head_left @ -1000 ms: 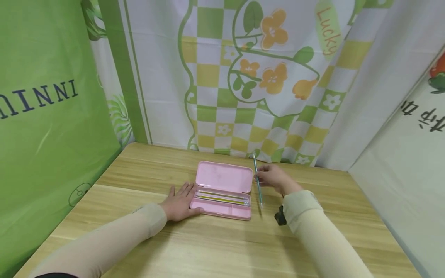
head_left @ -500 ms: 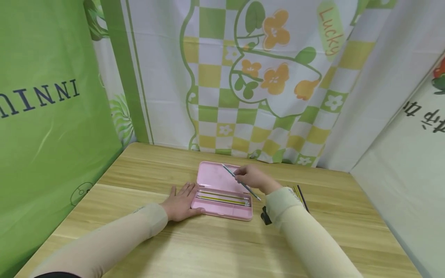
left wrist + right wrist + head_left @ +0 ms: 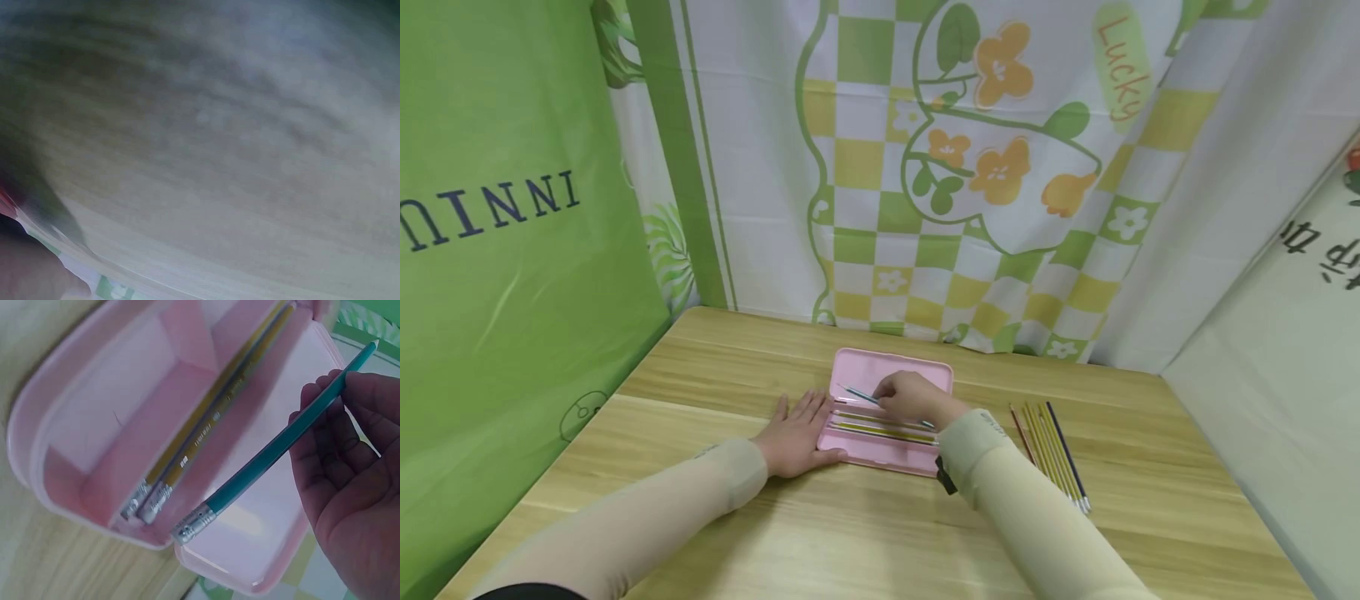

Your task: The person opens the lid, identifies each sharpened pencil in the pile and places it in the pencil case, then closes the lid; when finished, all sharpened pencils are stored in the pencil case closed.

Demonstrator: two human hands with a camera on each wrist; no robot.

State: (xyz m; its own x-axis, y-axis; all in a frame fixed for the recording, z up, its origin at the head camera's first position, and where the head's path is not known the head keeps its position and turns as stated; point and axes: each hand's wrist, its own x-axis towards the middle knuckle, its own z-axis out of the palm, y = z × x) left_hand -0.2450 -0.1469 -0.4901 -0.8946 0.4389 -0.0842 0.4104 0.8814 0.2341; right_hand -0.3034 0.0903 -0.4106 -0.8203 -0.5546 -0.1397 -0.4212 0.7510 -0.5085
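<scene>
My right hand (image 3: 910, 396) is over the pink pencil case (image 3: 857, 367), pinching a teal pencil (image 3: 269, 453) between thumb and fingers. In the right wrist view, this pencil slants above the case, its silver eraser end towards the compartment and its sharpened tip past the fingers. Yellow pencils (image 3: 206, 431) lie side by side inside the case, whose lid is folded back. At the case's left end my left hand (image 3: 793, 433) lies flat on the table, fingers spread, thumb at the front rim. The left wrist view is mostly blurred tabletop, with a bit of hand in the lower-left corner.
To the right of the case, several yellow pencils (image 3: 1051, 446) lie in a row on the wooden table (image 3: 850, 533), between a red pencil (image 3: 1022, 432) and a dark blue pencil (image 3: 1067, 454). A patterned curtain (image 3: 880, 208) hangs behind the table's back edge.
My right hand has carried the teal pencil leftward from beside the case to above it, turning it from upright to slanted in view. The pencils at right are now uncovered. The left hand stays put.
</scene>
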